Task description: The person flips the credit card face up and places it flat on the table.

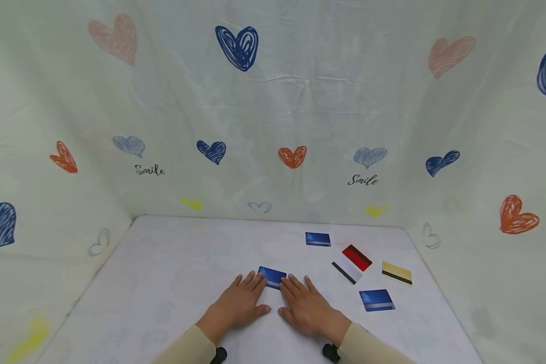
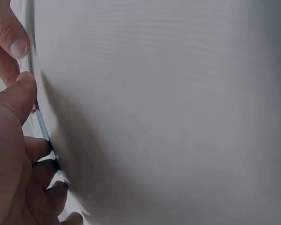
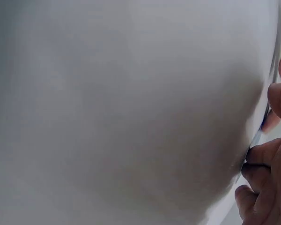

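A blue card point(image 1: 272, 275) with a paler stripe along its near edge lies flat on the white tabletop, between my two hands. My left hand point(image 1: 240, 302) lies palm down, its straight fingertips touching the card's left side. From the other side, my right hand point(image 1: 307, 309) rests flat with extended fingertips at the card's right end. Both thumbs point toward each other, apart. In the left wrist view the left hand point(image 2: 11, 154) shows at the left edge, and the right wrist view catches the right hand point(image 3: 271, 183) at its right edge; the card appears there only as a thin edge.
To the right lie more cards: a blue card point(image 1: 318, 239) at the back, a red card point(image 1: 357, 257) against a white card point(image 1: 347, 268), a yellow card point(image 1: 397, 273), and another blue card point(image 1: 376, 300) nearer. A heart-printed curtain point(image 1: 273, 101) surrounds the table point(image 1: 173, 253).
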Demonstrator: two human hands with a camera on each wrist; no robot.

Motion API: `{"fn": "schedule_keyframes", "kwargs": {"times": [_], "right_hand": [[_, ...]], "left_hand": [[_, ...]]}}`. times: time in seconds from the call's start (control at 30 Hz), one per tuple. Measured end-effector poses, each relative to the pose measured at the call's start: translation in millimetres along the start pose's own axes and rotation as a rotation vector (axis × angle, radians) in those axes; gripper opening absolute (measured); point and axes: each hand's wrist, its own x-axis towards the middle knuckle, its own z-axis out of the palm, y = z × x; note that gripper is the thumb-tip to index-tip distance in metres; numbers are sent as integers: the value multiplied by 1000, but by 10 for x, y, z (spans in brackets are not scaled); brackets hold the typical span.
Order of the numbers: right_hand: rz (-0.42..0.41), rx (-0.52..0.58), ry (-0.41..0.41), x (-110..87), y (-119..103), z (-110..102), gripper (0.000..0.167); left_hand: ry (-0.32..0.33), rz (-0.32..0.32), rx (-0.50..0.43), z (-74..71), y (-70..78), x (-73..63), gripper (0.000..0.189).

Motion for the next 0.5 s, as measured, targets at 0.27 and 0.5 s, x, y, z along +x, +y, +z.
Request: {"fn": "schedule_keyframes", "kwargs": {"times": [0.27, 0.5], "right_hand": [[-38, -6, 2, 241, -123, -85, 65], [-49, -10, -10, 341, -222, -109, 65]], "left_hand": [[-3, -71, -61, 4, -142, -193, 83], [9, -104, -87, -3, -233, -281, 84]]}}
